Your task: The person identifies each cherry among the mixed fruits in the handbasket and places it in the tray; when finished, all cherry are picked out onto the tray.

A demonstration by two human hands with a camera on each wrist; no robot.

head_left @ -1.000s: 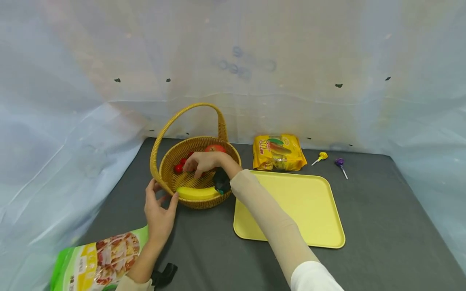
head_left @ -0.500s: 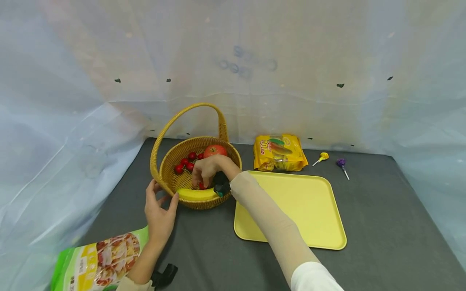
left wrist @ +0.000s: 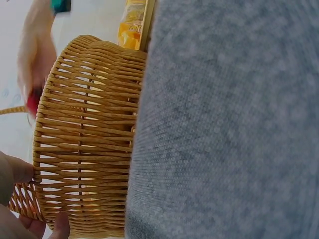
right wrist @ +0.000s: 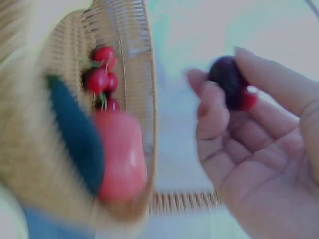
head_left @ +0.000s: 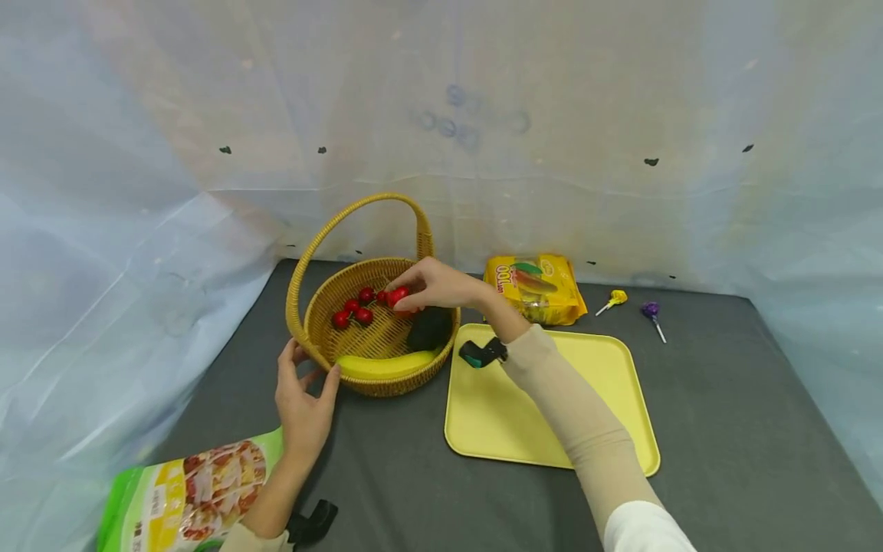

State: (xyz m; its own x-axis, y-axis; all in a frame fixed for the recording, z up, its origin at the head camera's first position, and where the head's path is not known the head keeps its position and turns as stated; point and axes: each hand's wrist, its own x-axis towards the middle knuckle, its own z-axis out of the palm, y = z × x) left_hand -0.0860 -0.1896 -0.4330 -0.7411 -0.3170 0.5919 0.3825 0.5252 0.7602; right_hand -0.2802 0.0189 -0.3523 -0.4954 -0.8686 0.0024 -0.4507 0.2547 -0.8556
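My right hand (head_left: pixel 441 285) pinches cherries (right wrist: pixel 229 82) between thumb and fingers, raised over the right side of the wicker basket (head_left: pixel 320 307). In the right wrist view, one held cherry looks dark and another bright red. My left hand (head_left: pixel 303 402) holds the basket's near left rim by the foot of the handle, thumb on the outside in the left wrist view. Inside the basket lie several more cherries (head_left: pixel 364 315), a banana (head_left: pixel 386 366) along the near wall, a dark avocado (head_left: pixel 429 329) and a red apple (right wrist: pixel 122 159). My right hand mostly hides the apple in the head view.
A yellow tray (head_left: pixel 497 429) lies right of the basket, under my right forearm. Behind it stands a yellow mango-print packet (head_left: pixel 541 287). Yellow (head_left: pixel 617 297) and purple (head_left: pixel 651 310) lollipops lie farther right. A green food bag (head_left: pixel 207 491) sits near left, partly under my left arm.
My right hand has reached down into the basket, taken hold of cherries near the banana, and lifted them up and to the right. My left hand has stayed on the rim.
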